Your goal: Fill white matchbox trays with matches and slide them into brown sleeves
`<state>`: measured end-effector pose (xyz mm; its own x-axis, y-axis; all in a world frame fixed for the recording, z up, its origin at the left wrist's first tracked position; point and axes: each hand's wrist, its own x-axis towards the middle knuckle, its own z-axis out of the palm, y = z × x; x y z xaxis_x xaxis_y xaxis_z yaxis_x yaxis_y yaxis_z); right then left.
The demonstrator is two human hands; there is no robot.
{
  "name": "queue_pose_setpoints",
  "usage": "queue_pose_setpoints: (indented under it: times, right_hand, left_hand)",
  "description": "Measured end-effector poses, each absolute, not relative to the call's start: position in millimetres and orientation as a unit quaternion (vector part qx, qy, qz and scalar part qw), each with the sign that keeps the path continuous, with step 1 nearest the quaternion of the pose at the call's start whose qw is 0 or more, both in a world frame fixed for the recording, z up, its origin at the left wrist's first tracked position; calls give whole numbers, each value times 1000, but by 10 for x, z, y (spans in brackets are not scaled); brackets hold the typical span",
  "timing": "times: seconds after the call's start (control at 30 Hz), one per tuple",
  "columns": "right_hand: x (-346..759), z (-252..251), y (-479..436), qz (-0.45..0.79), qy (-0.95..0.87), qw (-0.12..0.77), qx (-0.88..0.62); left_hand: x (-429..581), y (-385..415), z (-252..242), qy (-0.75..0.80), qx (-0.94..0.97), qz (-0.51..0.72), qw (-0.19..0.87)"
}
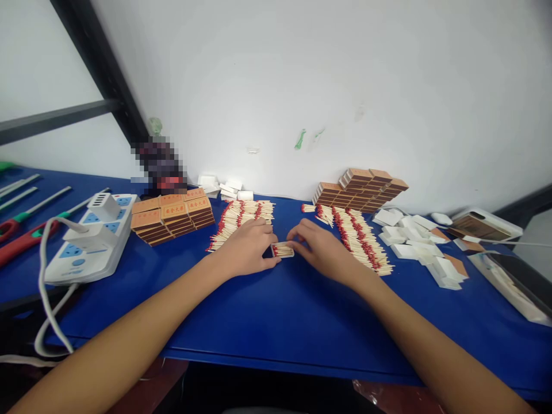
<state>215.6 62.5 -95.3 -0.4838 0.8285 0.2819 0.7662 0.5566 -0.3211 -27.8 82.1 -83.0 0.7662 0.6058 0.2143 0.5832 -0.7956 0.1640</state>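
A small white matchbox tray point(283, 255) holding red-tipped matches point(284, 249) lies in front of me on the blue table. My left hand point(245, 247) grips its left end between thumb and fingers. At the tray's right end, my right hand point(319, 247) has its thumb and fingertips curled together over the matches. Whatever those fingertips pinch is too small to make out. Loose matches lie in a left pile point(235, 221) behind my left hand and a right pile point(364, 241) beside my right hand.
Stacked matchboxes stand at left point(175, 213) and at back right point(366, 187). White trays lie along the wall point(233, 187) and scattered at right point(409, 236). A power strip point(92, 241) with a cable and red-handled lighters point(30, 244) occupy the left side. A phone-like dark object point(524, 276) rests far right.
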Motion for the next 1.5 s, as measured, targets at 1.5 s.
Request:
queue_pose_setpoints:
  times: [1.5]
  right_hand:
    - [2063, -928, 550, 52, -865, 182, -464]
  left_hand:
    - [-290, 826, -835, 314, 939, 132, 38]
